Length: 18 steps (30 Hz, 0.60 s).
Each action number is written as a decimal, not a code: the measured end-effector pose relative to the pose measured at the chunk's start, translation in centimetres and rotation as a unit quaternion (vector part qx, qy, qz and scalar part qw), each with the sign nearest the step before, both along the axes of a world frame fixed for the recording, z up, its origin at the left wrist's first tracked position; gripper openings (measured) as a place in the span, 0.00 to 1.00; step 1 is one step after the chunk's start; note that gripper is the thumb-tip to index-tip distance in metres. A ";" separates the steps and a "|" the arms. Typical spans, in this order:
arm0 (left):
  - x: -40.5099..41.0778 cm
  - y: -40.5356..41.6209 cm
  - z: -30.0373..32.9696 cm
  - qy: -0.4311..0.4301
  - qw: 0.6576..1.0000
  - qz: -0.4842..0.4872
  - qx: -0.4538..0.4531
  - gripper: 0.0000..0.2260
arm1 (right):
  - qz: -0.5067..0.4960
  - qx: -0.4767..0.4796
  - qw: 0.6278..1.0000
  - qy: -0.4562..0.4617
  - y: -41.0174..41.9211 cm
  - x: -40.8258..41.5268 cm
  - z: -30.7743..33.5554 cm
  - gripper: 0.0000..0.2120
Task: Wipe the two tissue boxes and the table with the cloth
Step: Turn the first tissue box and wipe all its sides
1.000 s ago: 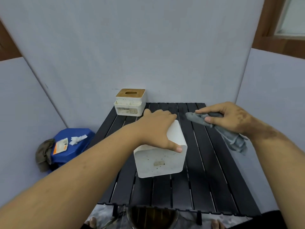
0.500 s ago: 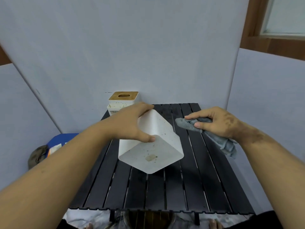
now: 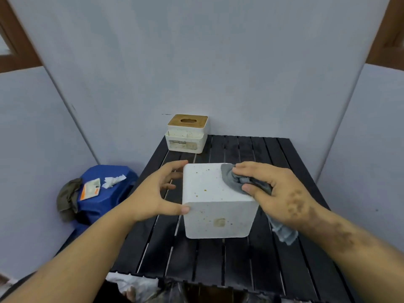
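A white speckled tissue box (image 3: 215,206) stands on the black slatted table (image 3: 284,259), mid-table, with brown spots on its top. My left hand (image 3: 156,193) holds its left side, thumb on the front corner and fingers behind. My right hand (image 3: 277,193) grips a grey cloth (image 3: 235,179) and presses it on the box's top right corner; the cloth's tail hangs below my wrist. A second white tissue box (image 3: 187,136) with a wooden lid sits at the table's far left corner.
Grey panels close in the table at the back and on both sides. A blue bundle (image 3: 105,193) with a card, a crumpled tissue and a dark rag lies on the floor to the left. The table's near edge runs just in front of me.
The white box has been set down flat from a tilted hold. My right hand has brought the cloth from beside the box onto its top.
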State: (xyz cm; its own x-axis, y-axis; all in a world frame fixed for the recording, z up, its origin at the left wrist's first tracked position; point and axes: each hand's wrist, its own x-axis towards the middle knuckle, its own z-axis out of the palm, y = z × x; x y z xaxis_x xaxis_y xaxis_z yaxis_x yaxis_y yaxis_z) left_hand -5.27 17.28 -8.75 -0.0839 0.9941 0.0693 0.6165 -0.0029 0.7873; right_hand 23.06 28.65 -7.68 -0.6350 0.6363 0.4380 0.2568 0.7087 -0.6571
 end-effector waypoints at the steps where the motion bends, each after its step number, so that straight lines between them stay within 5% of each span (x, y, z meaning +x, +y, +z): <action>1: -0.1 0.0 -0.2 -0.001 1.000 -0.001 0.006 0.47 | -0.009 0.015 1.000 -0.003 -0.4 -0.5 -0.1 0.19; 6: 0.1 0.4 -1.1 0.004 0.999 -0.008 0.034 0.45 | 0.018 0.121 0.990 -0.064 -4.3 -4.5 0.2 0.16; 12: -0.1 0.6 -1.5 0.004 0.999 -0.016 0.048 0.46 | 0.161 0.122 0.969 -0.144 -3.2 -4.3 1.9 0.18; 18: 0.0 0.7 -1.9 -0.004 0.999 -0.022 0.045 0.47 | 0.035 0.063 0.991 -0.115 -0.7 1.2 2.3 0.22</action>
State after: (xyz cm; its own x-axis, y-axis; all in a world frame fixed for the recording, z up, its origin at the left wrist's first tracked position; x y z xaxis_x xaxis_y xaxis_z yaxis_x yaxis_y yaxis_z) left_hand -5.26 17.98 -10.66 -0.0422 0.9864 0.1589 0.6080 -0.1009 0.7875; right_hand 24.22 27.92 -5.36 -0.7676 0.5377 0.3488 0.3380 0.8020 -0.4924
